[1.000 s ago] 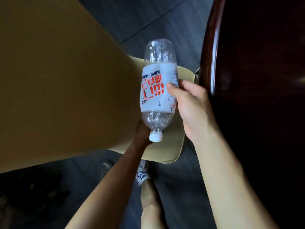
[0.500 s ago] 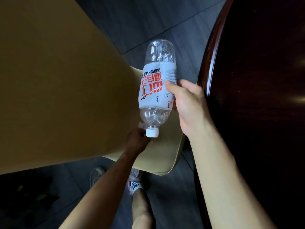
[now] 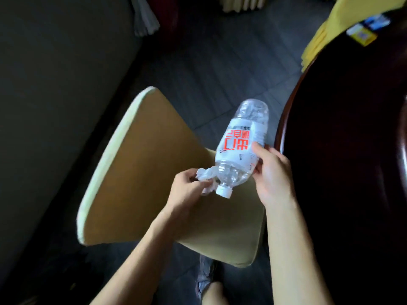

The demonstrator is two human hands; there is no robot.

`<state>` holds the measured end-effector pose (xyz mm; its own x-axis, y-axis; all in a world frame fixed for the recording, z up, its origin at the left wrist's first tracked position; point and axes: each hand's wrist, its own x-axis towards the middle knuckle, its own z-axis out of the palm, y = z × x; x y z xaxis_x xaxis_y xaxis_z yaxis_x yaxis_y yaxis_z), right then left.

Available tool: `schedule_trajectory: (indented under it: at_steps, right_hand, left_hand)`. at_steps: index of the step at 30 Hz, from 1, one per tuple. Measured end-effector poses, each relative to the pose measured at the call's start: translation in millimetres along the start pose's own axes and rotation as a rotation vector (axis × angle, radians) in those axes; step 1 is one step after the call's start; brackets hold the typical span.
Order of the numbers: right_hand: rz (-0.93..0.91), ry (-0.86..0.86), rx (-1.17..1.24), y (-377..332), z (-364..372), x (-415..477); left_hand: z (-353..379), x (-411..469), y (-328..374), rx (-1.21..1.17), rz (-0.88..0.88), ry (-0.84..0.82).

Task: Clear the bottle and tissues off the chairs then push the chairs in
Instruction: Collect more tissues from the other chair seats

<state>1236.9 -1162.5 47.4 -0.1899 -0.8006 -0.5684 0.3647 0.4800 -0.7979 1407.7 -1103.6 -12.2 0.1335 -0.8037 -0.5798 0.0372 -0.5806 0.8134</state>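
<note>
The right hand point(image 3: 272, 175) is gripping the bottle point(image 3: 242, 142) at its label, cap pointing down and near, above the chair point(image 3: 136, 172) seat. The left hand point(image 3: 187, 190) is pinching a crumpled tissue point(image 3: 206, 176) right against the bottle's neck.

The bottle's thin, slick wall is giving the fingers little to bite on, so it is likely risking a slip or a buckle if squeezed harder. The tissue is hanging loosely from the pinch and could be dropping scraps back onto the seat. With both hands carrying something, pushing the chair in is looking awkward until they are emptied.

The seat is lying tan and padded. The bench point(image 3: 343, 155), dark glossy wood with a curved edge, is standing on the right. Dark grey floor point(image 3: 209, 62) is stretching far, with a yellow-covered chair point(image 3: 319, 29) at the far right.
</note>
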Motion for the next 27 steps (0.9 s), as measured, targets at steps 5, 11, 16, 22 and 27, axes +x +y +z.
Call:
schedule_trajectory:
  at_steps: [5,11,16,22,27]
  right_hand:
    - [-0.139,-0.08,0.056,-38.3,58.2,-54.7]
    - [-0.251,-0.184,0.092,-49.5,160.4,-137.4]
    - [-0.243,-0.182,0.176,-21.4,257.7,-196.7]
    - [-0.247,-0.191,0.2,13.2,346.5,-241.5]
    - [-0.259,-0.173,0.166,23.0,388.7,-248.9]
  left_hand:
    - [-54.3,-46.2,97.2,-0.089,0.238,0.024]
    - [-165.8,-94.5,168.9,-0.248,0.4,0.027]
    - [-287.7,-111.5,197.9,-0.304,0.453,-0.039]
    - [-403.1,-117.9,211.3,-0.387,0.48,-0.09]
    - [-449.7,-106.9,219.3,-0.43,0.473,-0.107]
